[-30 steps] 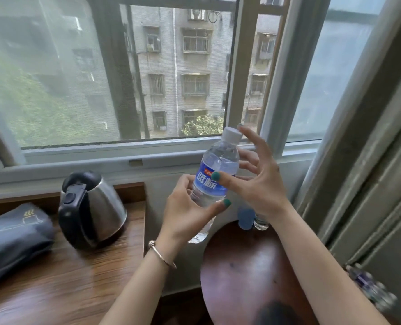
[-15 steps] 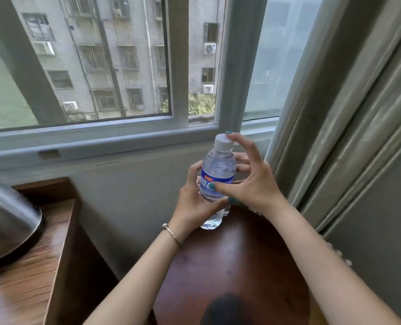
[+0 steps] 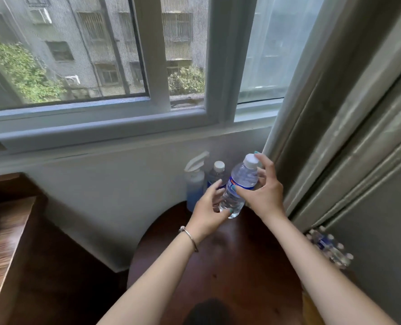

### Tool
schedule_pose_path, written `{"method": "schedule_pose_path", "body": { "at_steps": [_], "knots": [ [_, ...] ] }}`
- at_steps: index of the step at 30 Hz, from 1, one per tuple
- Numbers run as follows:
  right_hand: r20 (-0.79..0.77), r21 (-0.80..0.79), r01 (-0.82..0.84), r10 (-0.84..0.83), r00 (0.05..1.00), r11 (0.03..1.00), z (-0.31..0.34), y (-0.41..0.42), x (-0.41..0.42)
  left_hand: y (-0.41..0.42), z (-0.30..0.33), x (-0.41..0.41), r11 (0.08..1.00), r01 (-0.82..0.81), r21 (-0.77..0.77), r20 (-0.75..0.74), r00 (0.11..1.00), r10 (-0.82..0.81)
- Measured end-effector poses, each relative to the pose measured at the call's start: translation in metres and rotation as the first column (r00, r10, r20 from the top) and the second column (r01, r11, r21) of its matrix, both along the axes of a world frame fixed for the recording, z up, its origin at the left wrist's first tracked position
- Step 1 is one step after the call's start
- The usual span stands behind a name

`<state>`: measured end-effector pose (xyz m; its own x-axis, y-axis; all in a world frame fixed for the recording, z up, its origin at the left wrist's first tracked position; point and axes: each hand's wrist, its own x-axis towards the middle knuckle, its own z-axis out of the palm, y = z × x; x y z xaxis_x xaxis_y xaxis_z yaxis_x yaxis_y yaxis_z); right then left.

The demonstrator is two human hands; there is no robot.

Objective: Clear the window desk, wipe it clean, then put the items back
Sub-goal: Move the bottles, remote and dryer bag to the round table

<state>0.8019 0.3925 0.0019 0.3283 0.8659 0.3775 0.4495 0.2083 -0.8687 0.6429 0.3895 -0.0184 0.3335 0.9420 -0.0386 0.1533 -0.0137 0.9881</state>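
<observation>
A clear water bottle (image 3: pixel 239 186) with a white cap and blue label tilts over the far edge of the round dark wooden table (image 3: pixel 218 266). My left hand (image 3: pixel 209 209) grips its lower part from the left, thumb under the base. My right hand (image 3: pixel 265 193) holds the upper part from the right, with a fingertip up at the cap. Behind it, against the wall, stand a second small water bottle (image 3: pixel 217 173) and a blue spray bottle (image 3: pixel 194 184) with a white trigger.
The wooden window desk (image 3: pixel 2 242) lies at the left, across a dark gap. A grey curtain (image 3: pixel 347 113) hangs close on the right. A pack of several water bottles (image 3: pixel 328 246) lies low beside the curtain. The window sill (image 3: pixel 101 127) runs behind.
Both hands carried the bottle from beside the desk to the round table's far edge. The view swung right, so the kettle left the frame and the spray bottle and second bottle came into sight.
</observation>
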Motion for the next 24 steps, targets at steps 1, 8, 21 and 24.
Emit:
{"method": "schedule_pose_path", "body": {
  "at_steps": [1, 8, 21, 24],
  "knots": [
    [0.005, -0.024, 0.015, -0.015, 1.000, 1.000, -0.008, 0.006, 0.003, 0.000, -0.006, -0.001, 0.999, -0.023, -0.030, -0.008, 1.000, 0.023],
    [0.024, -0.092, 0.065, -0.063, 0.998, 0.994, -0.048, 0.035, 0.009, 0.004, -0.042, -0.016, 0.996, -0.042, -0.077, -0.228, 0.973, 0.023],
    [0.086, -0.124, 0.029, -0.019, 0.996, 0.992, -0.076, 0.053, 0.015, 0.014, -0.052, -0.011, 0.999, -0.044, -0.018, -0.323, 0.946, 0.036],
    [0.082, -0.151, 0.043, -0.030, 0.996, 0.988, -0.082, 0.054, 0.017, 0.010, -0.055, -0.013, 0.999, -0.043, -0.029, -0.325, 0.945, 0.031]
  ]
}}
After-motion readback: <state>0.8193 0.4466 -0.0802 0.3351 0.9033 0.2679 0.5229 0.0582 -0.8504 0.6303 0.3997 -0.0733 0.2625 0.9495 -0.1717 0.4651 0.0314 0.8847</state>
